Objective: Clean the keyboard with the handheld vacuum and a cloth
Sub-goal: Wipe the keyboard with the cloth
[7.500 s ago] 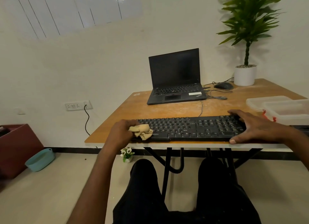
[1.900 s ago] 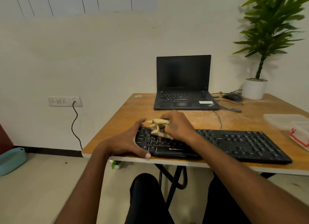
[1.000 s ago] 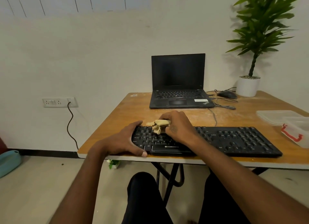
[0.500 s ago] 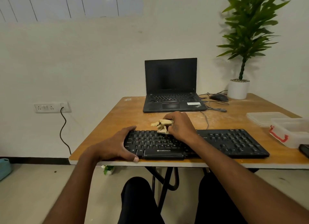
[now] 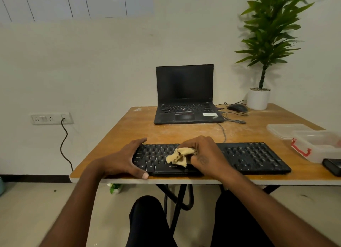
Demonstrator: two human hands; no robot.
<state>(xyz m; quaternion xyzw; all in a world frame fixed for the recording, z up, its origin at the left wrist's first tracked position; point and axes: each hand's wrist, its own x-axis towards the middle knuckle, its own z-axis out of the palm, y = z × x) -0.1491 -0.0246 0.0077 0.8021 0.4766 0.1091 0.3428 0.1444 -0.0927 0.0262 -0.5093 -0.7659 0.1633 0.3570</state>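
— Nearest us, our left hand (image 5: 129,161) clamps the left end of the black keyboard (image 5: 249,157), thumb hooked over the front edge, fingers spread along the back

— And our right hand (image 5: 203,154)?

— It bunches the tan cloth (image 5: 178,156) in curled fingers; half a second ago the wad sat at the back row, now we drag it down to the rows just above the spacebar

— So we are wiping the left half row by row; in our judgement the right half and number pad remain

— No handheld vacuum shows anywhere. Beyond the keyboard lie the clear plastic box (image 5: 317,147) with a red latch, the laptop (image 5: 186,99), the mouse (image 5: 237,107) and the potted plant (image 5: 258,97)
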